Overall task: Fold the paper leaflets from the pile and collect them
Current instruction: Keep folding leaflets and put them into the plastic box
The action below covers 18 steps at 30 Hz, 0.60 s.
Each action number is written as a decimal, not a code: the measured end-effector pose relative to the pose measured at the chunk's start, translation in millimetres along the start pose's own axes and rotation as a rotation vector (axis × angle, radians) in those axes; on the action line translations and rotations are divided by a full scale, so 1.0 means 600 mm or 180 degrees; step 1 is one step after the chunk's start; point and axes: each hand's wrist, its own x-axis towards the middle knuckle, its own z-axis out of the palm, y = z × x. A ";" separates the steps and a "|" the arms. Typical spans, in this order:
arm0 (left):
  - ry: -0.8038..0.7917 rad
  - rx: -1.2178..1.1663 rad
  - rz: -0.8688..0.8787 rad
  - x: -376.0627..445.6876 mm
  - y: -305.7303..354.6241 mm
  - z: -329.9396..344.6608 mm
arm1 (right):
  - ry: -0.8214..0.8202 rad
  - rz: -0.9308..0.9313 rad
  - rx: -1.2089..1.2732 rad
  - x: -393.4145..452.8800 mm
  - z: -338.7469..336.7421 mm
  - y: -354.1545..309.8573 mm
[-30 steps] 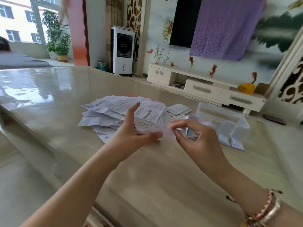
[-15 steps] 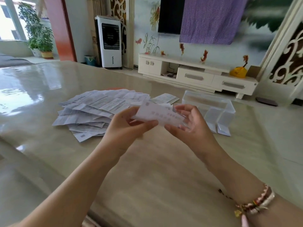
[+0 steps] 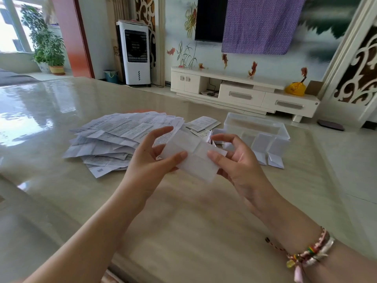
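I pinch the leaflet [image 3: 191, 158] above the tabletop [image 3: 183, 211] in both grips, left hand [image 3: 149, 162] and right hand [image 3: 238, 162] at opposite ends, apparently to crease it.

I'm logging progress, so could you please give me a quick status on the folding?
Left hand and right hand both pinch one leaflet, half folded, above the table. Pile remains. Nothing in the way.

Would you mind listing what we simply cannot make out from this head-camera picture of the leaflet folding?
- Print on the leaflet held by the left hand and right hand: blurred by motion.
- Number of sheets in the pile: they overlap, and the left hand covers the near right part.
- Contents of the clear plastic box: pale shapes behind its translucent walls, count unclear.
- Text on the pile's sheets: too small.
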 end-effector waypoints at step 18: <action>0.0299 0.1146 0.0766 0.004 0.003 -0.006 | 0.0157 -0.0474 -0.1519 0.010 -0.010 0.014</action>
